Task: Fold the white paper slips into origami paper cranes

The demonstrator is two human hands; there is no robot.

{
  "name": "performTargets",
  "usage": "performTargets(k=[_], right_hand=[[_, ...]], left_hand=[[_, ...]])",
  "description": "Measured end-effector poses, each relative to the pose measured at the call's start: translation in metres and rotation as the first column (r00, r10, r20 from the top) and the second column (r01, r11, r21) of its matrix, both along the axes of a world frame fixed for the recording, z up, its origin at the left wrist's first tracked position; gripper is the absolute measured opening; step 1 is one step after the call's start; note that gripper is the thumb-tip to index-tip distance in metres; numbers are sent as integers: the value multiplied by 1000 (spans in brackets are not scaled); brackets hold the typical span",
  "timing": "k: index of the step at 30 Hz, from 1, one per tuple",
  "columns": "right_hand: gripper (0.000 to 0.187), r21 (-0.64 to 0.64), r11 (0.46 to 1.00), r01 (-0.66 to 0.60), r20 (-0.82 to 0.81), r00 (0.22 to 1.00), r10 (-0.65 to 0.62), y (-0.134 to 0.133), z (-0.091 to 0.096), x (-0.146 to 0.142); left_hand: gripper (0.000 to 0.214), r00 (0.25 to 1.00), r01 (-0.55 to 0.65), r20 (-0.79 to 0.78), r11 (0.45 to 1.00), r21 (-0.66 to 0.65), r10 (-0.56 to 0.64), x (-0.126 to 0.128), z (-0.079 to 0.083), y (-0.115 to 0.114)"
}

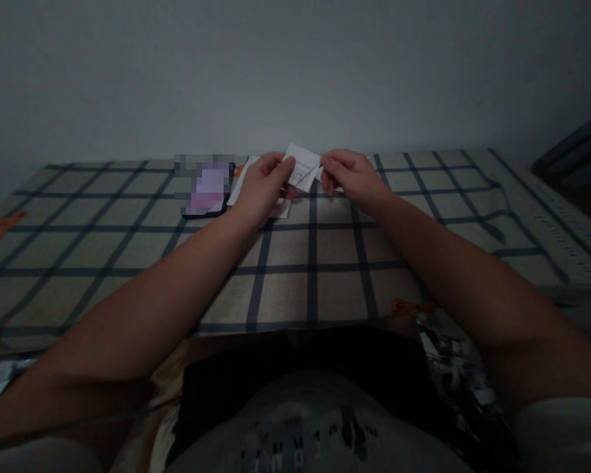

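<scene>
My left hand (pixel 264 184) grips a small white folded paper (pixel 303 164) with its thumb across the front. Dark lines or print show faintly on the paper, too dim to read. My right hand (pixel 349 174) pinches the paper's right corner between thumb and fingertips. Both hands are just above the far part of the table. More white paper (pixel 239 184) lies on the cloth behind and under my left hand, partly hidden by it. A bit of white also shows behind my right fingers.
A phone-like dark-edged object (pixel 209 190) with a blurred purple face lies left of my left hand. The checked tablecloth (pixel 285 289) runs back to a grey wall (pixel 295 72). A dark slatted object (pixel 578 161) stands at the far right.
</scene>
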State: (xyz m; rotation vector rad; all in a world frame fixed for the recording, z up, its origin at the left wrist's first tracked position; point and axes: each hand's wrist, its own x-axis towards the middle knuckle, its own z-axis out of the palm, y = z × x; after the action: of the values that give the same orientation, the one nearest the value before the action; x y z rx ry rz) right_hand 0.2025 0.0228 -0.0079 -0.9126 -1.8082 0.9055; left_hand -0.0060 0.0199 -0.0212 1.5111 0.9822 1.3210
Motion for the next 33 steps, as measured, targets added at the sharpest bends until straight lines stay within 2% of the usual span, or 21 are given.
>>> performTargets(k=[5,10,16,20,25,33], right_hand=[[41,49,998,33,83,996,-37,-4,4,0],[30,134,990,41,84,995,-52,0,0,1],[28,253,967,-37,168,986,-6,2,-2,3],[26,270,962,-46,213,977,-13,0,0,3],[29,278,958,-67,245,970,-3,5,-4,6],[29,290,952,-94,305,952,1,5,-3,7]], left_hand=[[39,1000,-10,-25,1000,13,11,0,1,-1],[36,999,44,9,997,-67,-43,5,3,-6],[57,985,149,106,976,-157,-133,5,6,-9],[62,971,205,165,956,-209,-172,3,9,-8],[62,963,249,161,945,-211,-218,2,8,-8],[61,957,268,180,931,-247,-228,3,9,-9]])
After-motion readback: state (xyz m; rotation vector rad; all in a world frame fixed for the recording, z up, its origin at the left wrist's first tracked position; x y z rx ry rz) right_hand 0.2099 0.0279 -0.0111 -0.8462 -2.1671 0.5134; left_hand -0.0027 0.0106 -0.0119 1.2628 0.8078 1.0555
